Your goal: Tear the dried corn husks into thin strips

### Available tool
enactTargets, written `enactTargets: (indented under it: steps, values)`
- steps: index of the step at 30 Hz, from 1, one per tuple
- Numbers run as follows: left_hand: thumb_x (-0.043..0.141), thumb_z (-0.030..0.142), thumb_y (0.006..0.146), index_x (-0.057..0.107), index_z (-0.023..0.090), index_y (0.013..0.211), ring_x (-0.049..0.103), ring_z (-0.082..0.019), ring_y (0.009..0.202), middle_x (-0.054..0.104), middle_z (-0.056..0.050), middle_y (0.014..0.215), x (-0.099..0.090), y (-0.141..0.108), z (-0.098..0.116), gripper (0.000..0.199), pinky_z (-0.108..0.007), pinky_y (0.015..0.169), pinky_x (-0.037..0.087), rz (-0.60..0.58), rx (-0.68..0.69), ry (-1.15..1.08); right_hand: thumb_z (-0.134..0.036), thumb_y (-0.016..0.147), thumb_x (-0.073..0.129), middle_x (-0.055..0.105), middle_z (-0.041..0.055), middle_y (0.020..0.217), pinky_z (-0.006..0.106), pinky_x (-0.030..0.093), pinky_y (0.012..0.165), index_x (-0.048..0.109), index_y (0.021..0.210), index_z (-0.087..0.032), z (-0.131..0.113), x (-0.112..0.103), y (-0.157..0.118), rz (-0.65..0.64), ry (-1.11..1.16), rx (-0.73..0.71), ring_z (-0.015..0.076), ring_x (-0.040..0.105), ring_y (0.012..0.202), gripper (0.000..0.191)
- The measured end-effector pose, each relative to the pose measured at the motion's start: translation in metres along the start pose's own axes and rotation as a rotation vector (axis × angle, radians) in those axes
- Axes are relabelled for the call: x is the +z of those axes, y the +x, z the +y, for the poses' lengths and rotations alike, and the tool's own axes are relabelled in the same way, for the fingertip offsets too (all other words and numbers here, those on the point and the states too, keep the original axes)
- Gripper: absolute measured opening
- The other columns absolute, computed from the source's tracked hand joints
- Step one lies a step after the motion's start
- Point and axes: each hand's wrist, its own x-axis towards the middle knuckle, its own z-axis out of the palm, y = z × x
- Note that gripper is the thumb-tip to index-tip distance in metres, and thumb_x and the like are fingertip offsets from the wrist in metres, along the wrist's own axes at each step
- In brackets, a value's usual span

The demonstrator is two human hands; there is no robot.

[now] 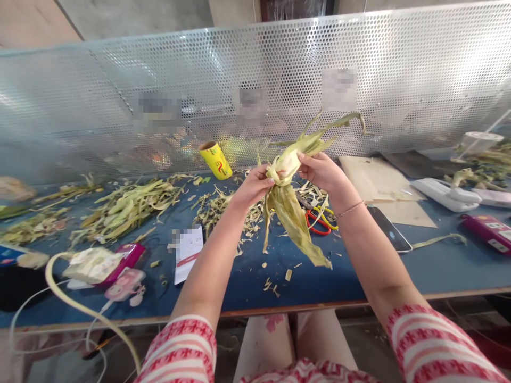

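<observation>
Across the back, a tall, silvery, perforated metal partition point(223, 69). Before it, a long blue desk point(247, 298), strewn with dry plant pieces. To the right on the desk, flat beige sheets point(371, 173). To the left, a loose, broad heap of pale green and straw-coloured husk strips point(128, 207).

Held up over the middle of the desk, a leafy bundle of pale green, partly browned husk point(288, 162), whitish and gathered at its centre, with long blades trailing up to the right and wide papery leaves hanging below. Pinched at the gathered neck between thumb and fingers of the left hand point(255, 185); pinched a little higher, on the right side of the whitish part, by the right hand point(319, 169). Between the hands, only the bundle.

Right of the right forearm, a thin black rectangular phone point(386, 226), partly covered by the arm. Near the partition, a tilted bright yellow cardboard tube point(216, 161), brown inside. Left of the left forearm, a small white paper pad with a red band point(189, 250). Just behind the hanging leaves, scissors with red and yellow handles point(319, 226). Nearer the front edge, tiny straw-coloured scraps point(288, 275).
</observation>
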Motion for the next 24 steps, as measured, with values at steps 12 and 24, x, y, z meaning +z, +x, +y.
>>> enactTargets:
  steps: [12,24]
  values:
    - [0.085,0.058,0.048,0.069,0.019,0.079,0.067,-0.024,0.078,0.068,-0.005,0.070,-0.007,-0.005,-0.001,0.052,-0.042,0.075,0.053,-0.004,-0.008,0.199,-0.037,0.073,0.079,0.067,-0.0029,0.066,0.018,0.058,0.060,0.061,0.083,-0.018,0.001,0.012,-0.003,-0.022,0.023,0.036,0.0077,0.066,0.059,0.028]
    - [0.087,0.052,0.047,0.073,0.021,0.081,0.062,-0.016,0.061,0.069,-0.003,0.069,-0.013,-0.006,-0.008,0.048,-0.035,0.063,0.052,-0.018,-0.039,0.163,-0.037,0.070,0.081,0.066,-0.0034,0.066,0.017,0.057,0.056,0.061,0.082,-0.016,-0.002,0.018,-0.007,-0.073,0.033,0.015,0.0069,0.064,0.056,0.031]
